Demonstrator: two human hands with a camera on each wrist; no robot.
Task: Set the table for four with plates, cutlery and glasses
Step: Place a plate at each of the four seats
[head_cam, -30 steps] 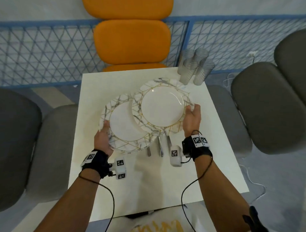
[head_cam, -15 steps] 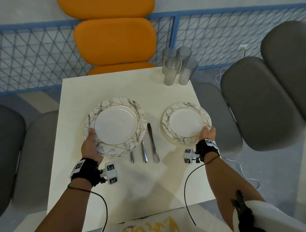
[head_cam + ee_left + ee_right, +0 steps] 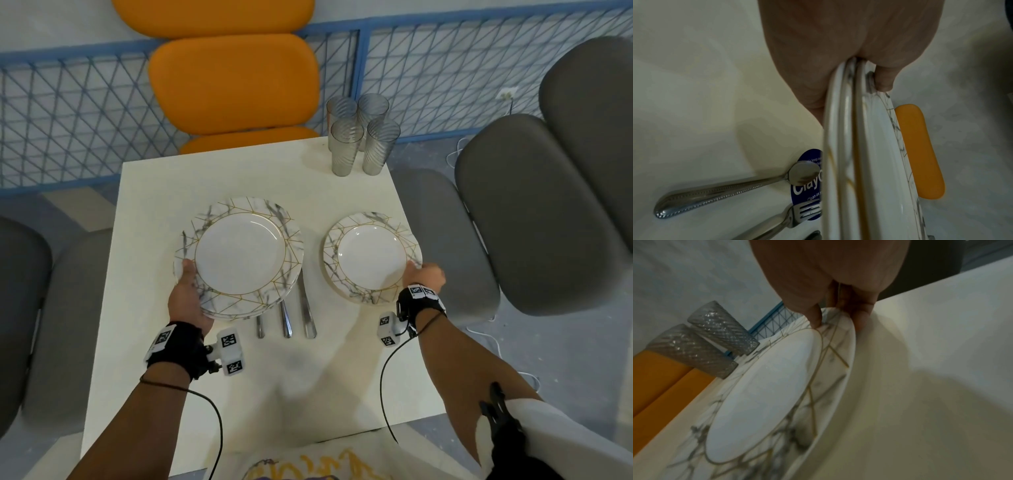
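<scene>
Both forearms are reaching forward over the white tabletop (image 3: 164, 377), well apart from each other. The left hand (image 3: 186, 301) is gripping the near-left rim of a stack of plates (image 3: 239, 257), thumb lying on the top rim and fingers curling beneath; the left wrist view is showing at least three rims pressed together in that grip, and the stack is hanging above the tabletop over the cutlery. The right hand (image 3: 424, 275) is pinching the near-right rim of a single plate (image 3: 371, 255), thumb on top and fingers underneath, at the right side of the tabletop; whether this plate is touching the surface cannot be told. The two hands are holding their plates side by side, with a gap between the rims.

Three cutlery handles (image 3: 286, 318) are sticking out from under the stack's near edge; the left wrist view is showing a spoon (image 3: 731, 188) and a fork (image 3: 789, 217) among them. Four ribbed glasses (image 3: 361, 133) are standing upright, clustered at the far right corner of the tabletop.
</scene>
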